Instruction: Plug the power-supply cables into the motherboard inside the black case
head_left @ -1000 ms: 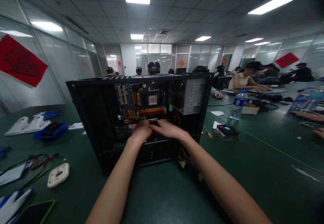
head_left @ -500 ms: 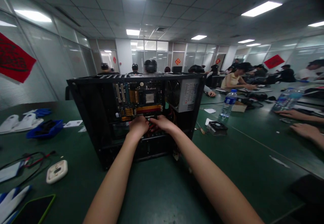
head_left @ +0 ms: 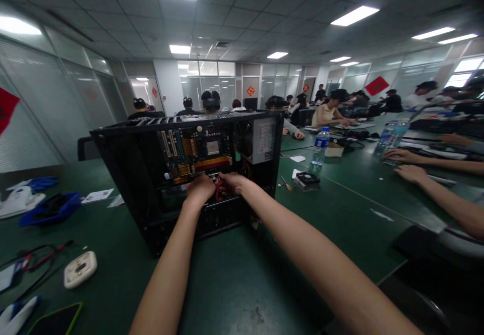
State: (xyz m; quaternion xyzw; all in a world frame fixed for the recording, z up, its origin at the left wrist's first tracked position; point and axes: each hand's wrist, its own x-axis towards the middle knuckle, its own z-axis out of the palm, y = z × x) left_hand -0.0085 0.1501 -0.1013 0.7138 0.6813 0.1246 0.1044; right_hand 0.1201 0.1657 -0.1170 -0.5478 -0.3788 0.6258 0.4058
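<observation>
Across the foreground, a green table. On it, an open black computer case, with a motherboard inside and a power supply at its upper right. Just below the motherboard, close together, left hand and right hand, fingers mostly hidden (whether gripping anything, impossible to say). Between them, red wires.

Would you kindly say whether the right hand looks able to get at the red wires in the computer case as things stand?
Probably yes: the right hand is in the open computer case, close beside the red wires, with nothing visible between them.
</observation>
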